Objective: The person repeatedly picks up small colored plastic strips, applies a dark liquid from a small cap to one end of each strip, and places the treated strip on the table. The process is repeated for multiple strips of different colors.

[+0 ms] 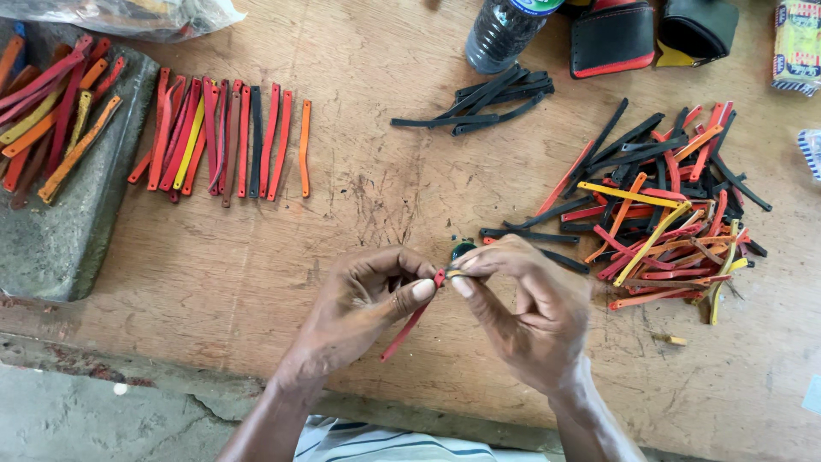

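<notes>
My left hand pinches the top end of a thin red strap between thumb and fingers; the strap hangs down and to the left over the wooden table. My right hand meets it from the right, fingertips closed on the same end of the strap, with a small dark object just behind its fingers. A loose heap of red, orange, yellow and black straps lies just right of my right hand.
A neat row of coloured straps lies at upper left, beside a grey stone slab bearing more straps. A bundle of black straps, a plastic bottle and dark pouches sit at the back.
</notes>
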